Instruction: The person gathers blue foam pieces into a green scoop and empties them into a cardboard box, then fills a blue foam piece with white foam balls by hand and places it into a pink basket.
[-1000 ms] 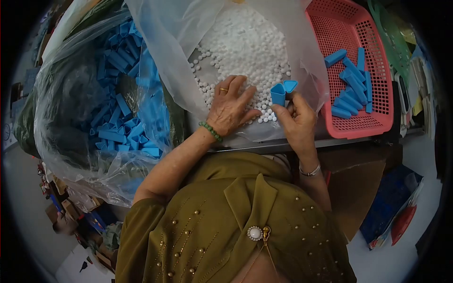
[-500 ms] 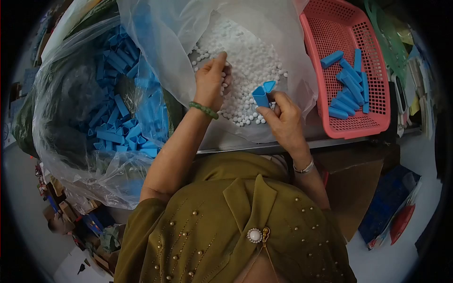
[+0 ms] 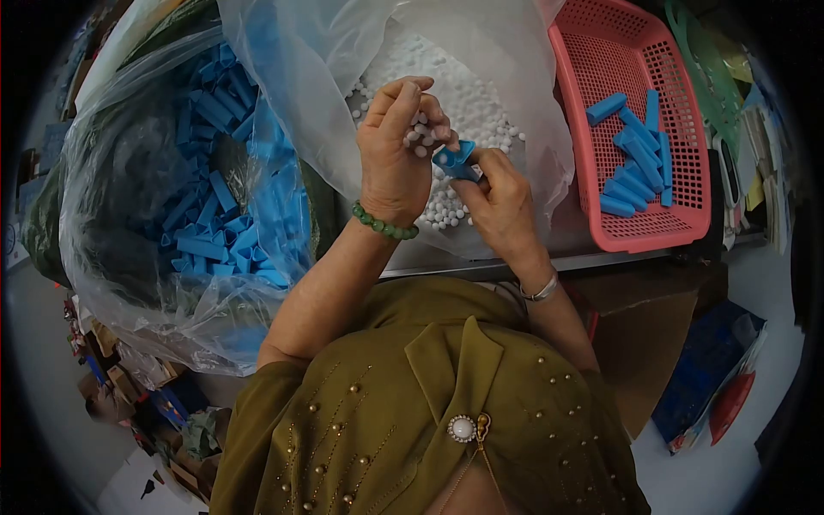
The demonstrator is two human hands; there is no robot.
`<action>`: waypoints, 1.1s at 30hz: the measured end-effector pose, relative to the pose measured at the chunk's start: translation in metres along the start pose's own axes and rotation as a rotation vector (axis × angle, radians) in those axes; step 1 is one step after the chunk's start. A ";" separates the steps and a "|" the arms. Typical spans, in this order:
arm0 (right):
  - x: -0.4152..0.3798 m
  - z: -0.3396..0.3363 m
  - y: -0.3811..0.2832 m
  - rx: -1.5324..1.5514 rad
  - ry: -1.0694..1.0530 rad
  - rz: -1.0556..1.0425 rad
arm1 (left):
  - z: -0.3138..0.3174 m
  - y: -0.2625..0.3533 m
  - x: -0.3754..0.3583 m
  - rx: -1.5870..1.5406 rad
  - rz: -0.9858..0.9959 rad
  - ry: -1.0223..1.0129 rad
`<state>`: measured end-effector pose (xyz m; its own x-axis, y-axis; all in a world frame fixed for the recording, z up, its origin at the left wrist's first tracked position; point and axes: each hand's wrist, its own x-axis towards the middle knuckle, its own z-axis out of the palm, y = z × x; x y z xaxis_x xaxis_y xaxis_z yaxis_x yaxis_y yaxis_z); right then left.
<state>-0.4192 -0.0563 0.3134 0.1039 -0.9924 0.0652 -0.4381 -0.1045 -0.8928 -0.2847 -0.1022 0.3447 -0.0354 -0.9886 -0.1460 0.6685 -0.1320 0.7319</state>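
Observation:
My left hand [image 3: 399, 142], with a green bead bracelet on its wrist, is turned up and curled around several small white balls [image 3: 419, 136]. Its fingertips are beside the open end of a blue triangular tube [image 3: 459, 163]. My right hand [image 3: 500, 202] grips that tube between thumb and fingers, its open flap tilted toward my left hand. A white ball shows at the mouth of the tube. Beneath both hands many more white balls [image 3: 489, 112] lie spread on clear plastic sheeting [image 3: 541, 129].
On the left, a large plastic bag [image 3: 112, 300] holds many blue tubes [image 3: 202, 247]. A pink basket [image 3: 592, 227] with several blue tubes stands on the right. The metal table edge [image 3: 592, 260] runs in front of my body, with a cardboard box [image 3: 639, 343] below.
My left hand has lifted from the pile with white balls and turned palm up beside the tube. My right hand has brought the tube slightly left and tilted it.

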 end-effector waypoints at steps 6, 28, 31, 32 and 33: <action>0.000 0.001 0.002 0.029 0.032 -0.020 | 0.001 0.000 -0.001 -0.067 -0.043 -0.010; -0.004 -0.001 0.006 0.133 0.042 0.040 | -0.006 -0.003 -0.007 0.066 -0.052 -0.175; -0.003 -0.001 0.005 0.113 0.032 0.034 | -0.005 -0.002 -0.007 0.069 -0.072 -0.168; -0.003 -0.001 0.006 0.122 0.026 0.036 | -0.004 -0.002 -0.007 0.059 -0.076 -0.176; -0.004 -0.001 0.006 0.131 0.019 0.038 | -0.004 -0.001 -0.007 0.048 -0.080 -0.184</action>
<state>-0.4231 -0.0532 0.3083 0.0717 -0.9967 0.0379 -0.3213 -0.0591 -0.9451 -0.2821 -0.0943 0.3418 -0.2252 -0.9707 -0.0837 0.6219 -0.2093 0.7546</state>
